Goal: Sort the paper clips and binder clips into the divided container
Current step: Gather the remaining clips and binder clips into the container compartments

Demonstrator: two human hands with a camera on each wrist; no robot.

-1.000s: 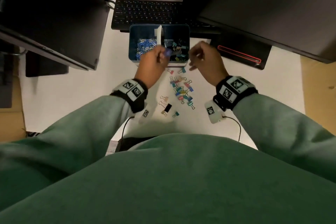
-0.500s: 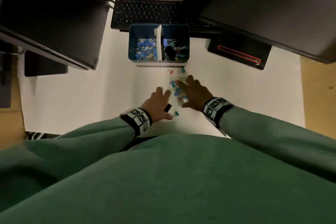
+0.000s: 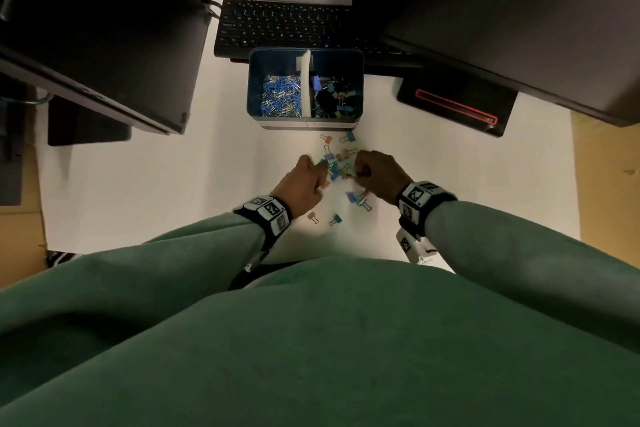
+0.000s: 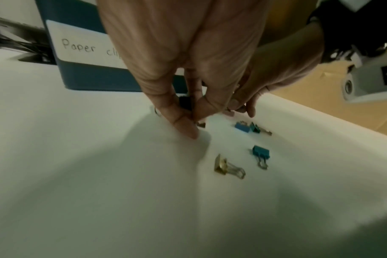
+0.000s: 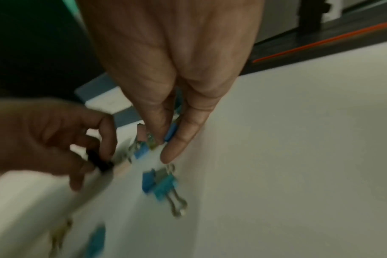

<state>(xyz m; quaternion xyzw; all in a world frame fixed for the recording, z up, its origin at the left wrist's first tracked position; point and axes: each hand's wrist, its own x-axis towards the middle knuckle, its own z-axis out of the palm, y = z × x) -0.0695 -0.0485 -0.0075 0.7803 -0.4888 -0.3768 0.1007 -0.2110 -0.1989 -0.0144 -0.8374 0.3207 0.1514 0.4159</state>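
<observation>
Head view first: we have both hands down on the white counter (image 3: pixel 138 184), in the scatter of binder clips (image 3: pixel 341 163) just in front of the blue container (image 3: pixel 263 87). Our left hand (image 3: pixel 301 187) sits at the left edge of the scatter and our right hand (image 3: pixel 379 177) at its right edge, knuckles up, fingers curled under.

From the left wrist, our left grip is pressed together on a black clip (image 4: pixel 185 103): the thumb and a finger (image 4: pixel 177 111) pinch it from either side, the clip standing between them just off the counter, with the fingertip touching the surface below. The right wrist shows the same black clip (image 5: pixel 99 163) in that pinch, though blurred.

Our right grip is closed too. Thumb and forefinger (image 5: pixel 179 144) pinch a blue clip (image 5: pixel 171 133), which lies between the two tips, close above the counter; other clips crowd just behind it and blur keeps us from telling whether any of them is caught as well.

Loose clips lie near both grips: a blue one touching a teal one (image 4: pixel 255 128) by the right hand, a teal clip (image 4: pixel 261 153) and a gold clip (image 4: pixel 222 165) nearer our body.

Inside the container, a white divider (image 3: pixel 305 87) splits it. Paper clips (image 3: pixel 278 97) fill the left compartment and binder clips the right. A label (image 4: pixel 82 47) on the front reads "Paper cli", the rest hidden by our hand. A keyboard (image 3: pixel 277 28) lies behind the container.
</observation>
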